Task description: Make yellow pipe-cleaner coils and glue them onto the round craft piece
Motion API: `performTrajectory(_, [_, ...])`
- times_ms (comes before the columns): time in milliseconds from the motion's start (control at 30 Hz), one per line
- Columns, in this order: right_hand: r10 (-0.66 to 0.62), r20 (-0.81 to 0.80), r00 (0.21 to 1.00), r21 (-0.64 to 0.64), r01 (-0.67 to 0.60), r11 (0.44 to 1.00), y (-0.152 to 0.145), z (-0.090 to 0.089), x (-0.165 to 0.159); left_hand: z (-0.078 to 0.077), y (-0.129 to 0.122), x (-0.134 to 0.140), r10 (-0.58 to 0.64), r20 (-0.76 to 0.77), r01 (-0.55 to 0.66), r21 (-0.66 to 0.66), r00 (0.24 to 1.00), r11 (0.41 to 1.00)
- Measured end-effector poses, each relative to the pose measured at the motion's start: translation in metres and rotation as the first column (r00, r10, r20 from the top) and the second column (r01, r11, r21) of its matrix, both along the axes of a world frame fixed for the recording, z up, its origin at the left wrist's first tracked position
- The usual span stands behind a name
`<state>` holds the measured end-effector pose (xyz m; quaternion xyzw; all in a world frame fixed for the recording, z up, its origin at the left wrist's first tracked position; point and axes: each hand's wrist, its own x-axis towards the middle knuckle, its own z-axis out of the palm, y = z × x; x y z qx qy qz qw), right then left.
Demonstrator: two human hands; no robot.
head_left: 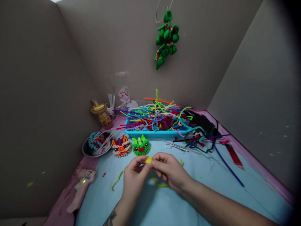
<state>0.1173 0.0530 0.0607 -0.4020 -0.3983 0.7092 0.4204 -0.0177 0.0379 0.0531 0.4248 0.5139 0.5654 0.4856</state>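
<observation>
Right hand and left hand close together, fingertips pinched on the yellow lump between them, above the table. Yellow strand loops below; can't tell if it joins the lump. Main risk, I'd say: lump unravels if either pinch slackens, or the strand catches on fingers and tugs it askew. Yellow end left of the left hand could snag too. Green figure and orange figure sit just beyond, easy to knock reaching forward. Scissors past the right hand; tray behind, stems spilling right. Glue gun at left, green light on.
</observation>
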Motion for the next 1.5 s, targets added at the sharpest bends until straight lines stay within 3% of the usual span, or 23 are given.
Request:
performTrajectory(167, [0.016,-0.019,1.0,0.012,-0.016,1.0,-0.001,0.004,-0.001,-0.004,0.004,-0.006,0.011,0.032,-0.01,-0.024,0.999,1.0])
performTrajectory(267, [-0.046,-0.032,0.998,0.022,0.047,0.999,0.003,0.012,0.007,-0.003,0.009,-0.013,0.014,-0.007,-0.014,-0.012,1.0,1.0])
performTrajectory(400, [-0.182,-0.005,0.983,0.086,0.182,0.98,0.008,0.018,0.037,0.003,0.012,-0.021,-0.175,-0.202,0.169,-0.048,0.964,0.984])
performTrajectory(467, [-0.245,0.042,0.969,0.115,0.239,0.964,0.006,0.012,0.053,0.003,0.012,-0.022,-0.276,-0.287,0.269,-0.065,0.917,0.961])
performTrajectory(567, [-0.294,0.155,0.943,0.162,0.269,0.949,-0.002,-0.004,0.071,-0.001,0.011,-0.02,-0.328,-0.394,0.338,-0.047,0.859,0.94])
performTrajectory(733, [-0.349,0.397,0.849,0.404,0.18,0.897,-0.01,-0.03,0.075,-0.012,0.012,-0.015,-0.3,-0.597,0.412,0.057,0.744,0.909])
performTrajectory(833, [-0.393,0.462,0.795,0.56,0.082,0.824,-0.009,-0.037,0.072,-0.016,0.014,-0.013,-0.268,-0.673,0.457,0.117,0.69,0.882])
performTrajectory(967, [-0.455,0.486,0.746,0.693,-0.012,0.721,-0.009,-0.043,0.07,-0.021,0.019,-0.012,-0.233,-0.703,0.473,0.165,0.672,0.866])
performTrajectory(1333, [-0.561,0.462,0.687,0.84,-0.137,0.525,-0.006,-0.05,0.074,-0.026,0.025,-0.009,-0.25,-0.782,0.546,0.134,0.57,0.827])
performTrajectory(1400, [-0.555,0.47,0.686,0.842,-0.162,0.514,-0.006,-0.052,0.073,-0.026,0.024,-0.008,-0.24,-0.797,0.552,0.136,0.554,0.823])
performTrajectory(1500, [-0.514,0.503,0.695,0.819,-0.195,0.539,-0.007,-0.055,0.071,-0.026,0.023,-0.007,-0.223,-0.819,0.552,0.132,0.529,0.824])
